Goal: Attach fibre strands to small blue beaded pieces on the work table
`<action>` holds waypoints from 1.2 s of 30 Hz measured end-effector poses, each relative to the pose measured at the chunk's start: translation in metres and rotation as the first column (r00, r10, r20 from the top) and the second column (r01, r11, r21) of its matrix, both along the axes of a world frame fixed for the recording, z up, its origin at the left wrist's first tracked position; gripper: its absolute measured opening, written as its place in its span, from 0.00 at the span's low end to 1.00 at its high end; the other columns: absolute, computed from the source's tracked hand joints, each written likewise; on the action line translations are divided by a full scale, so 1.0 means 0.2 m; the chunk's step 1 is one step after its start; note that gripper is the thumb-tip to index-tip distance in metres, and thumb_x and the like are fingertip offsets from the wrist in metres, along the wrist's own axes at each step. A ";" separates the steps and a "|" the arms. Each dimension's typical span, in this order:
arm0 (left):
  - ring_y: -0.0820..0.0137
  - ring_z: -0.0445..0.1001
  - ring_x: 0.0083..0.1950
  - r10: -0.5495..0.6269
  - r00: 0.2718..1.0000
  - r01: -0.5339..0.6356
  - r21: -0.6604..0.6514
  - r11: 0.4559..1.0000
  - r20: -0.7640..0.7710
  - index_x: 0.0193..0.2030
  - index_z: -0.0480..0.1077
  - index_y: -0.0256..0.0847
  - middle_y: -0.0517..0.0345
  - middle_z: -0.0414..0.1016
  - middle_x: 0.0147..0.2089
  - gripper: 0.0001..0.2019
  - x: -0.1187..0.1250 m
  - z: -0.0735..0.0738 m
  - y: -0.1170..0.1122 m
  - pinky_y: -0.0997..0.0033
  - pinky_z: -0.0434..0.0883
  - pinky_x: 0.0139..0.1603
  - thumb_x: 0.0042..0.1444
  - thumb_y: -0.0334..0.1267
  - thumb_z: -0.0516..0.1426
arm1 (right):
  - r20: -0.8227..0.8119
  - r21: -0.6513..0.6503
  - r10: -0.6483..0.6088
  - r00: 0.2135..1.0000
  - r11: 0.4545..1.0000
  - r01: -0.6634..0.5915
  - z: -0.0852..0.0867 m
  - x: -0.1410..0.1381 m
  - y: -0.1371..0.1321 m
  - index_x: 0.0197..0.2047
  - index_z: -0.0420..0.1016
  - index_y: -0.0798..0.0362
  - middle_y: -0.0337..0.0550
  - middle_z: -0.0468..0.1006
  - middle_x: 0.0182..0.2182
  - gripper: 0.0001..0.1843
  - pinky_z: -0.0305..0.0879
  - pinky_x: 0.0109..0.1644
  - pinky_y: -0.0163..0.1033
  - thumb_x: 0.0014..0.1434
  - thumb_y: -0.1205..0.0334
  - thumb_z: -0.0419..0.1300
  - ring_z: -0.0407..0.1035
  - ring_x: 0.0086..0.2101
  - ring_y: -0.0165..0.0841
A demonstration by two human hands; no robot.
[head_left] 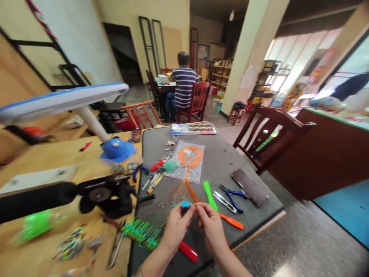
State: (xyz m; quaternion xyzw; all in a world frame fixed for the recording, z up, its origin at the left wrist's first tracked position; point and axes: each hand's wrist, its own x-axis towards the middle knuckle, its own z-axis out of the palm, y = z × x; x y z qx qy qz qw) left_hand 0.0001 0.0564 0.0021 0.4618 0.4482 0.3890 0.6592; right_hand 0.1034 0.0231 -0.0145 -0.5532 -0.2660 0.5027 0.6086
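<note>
My left hand (176, 225) is closed on a small dark object with a bright blue top (185, 204); its kind is unclear. Fingertips of my right hand (211, 227) are pinched together close beside the left thumb, and whatever lies between them is too small to make out. Just beyond the hands runs a strip of orange strands (191, 191). A red handle-like piece (188, 252) shows below, between my wrists; I cannot tell whether it joins the held object. Many short green strands with blue bits (141, 234) lie left of my left hand. Beside my right hand lies an orange piece (232, 221).
Thread snips (225, 202), blue-handled pliers (233, 197), a green bundle (210, 194) and a brown case (250, 186) lie to the right. A clear bag (198, 175) holds an orange coil. A black clamp-like device (106, 196) and blue-based lamp (117, 150) stand left. Another person sits farther back.
</note>
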 end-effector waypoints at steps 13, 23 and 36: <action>0.79 0.53 0.20 -0.002 0.999 0.003 -0.034 0.999 0.043 0.29 0.67 0.35 0.67 0.61 0.21 0.19 0.01 -0.02 0.02 0.78 0.52 0.21 0.46 0.52 0.62 | -0.078 -0.043 0.026 0.997 0.999 -0.029 -0.02 0.03 0.04 0.33 0.75 0.55 0.31 0.64 0.18 0.21 0.46 0.18 0.27 0.45 0.46 0.67 0.53 0.17 0.22; 0.74 0.61 0.26 -0.038 0.990 0.057 0.141 0.988 -0.133 0.26 0.66 0.37 0.62 0.66 0.24 0.10 -0.01 -0.03 0.02 0.75 0.60 0.29 0.52 0.42 0.59 | -0.107 -0.050 0.014 0.994 0.999 -0.019 -0.03 0.08 0.08 0.30 0.73 0.54 0.31 0.64 0.18 0.18 0.47 0.18 0.27 0.45 0.48 0.68 0.53 0.18 0.22; 0.69 0.68 0.31 -0.173 0.829 0.360 0.270 0.893 -0.532 0.26 0.71 0.38 0.58 0.74 0.27 0.06 -0.08 -0.01 -0.03 0.73 0.61 0.34 0.52 0.35 0.58 | -0.006 -0.072 -0.054 0.999 0.996 0.054 0.02 0.30 -0.05 0.30 0.72 0.52 0.33 0.67 0.19 0.19 0.50 0.19 0.29 0.45 0.46 0.67 0.56 0.17 0.24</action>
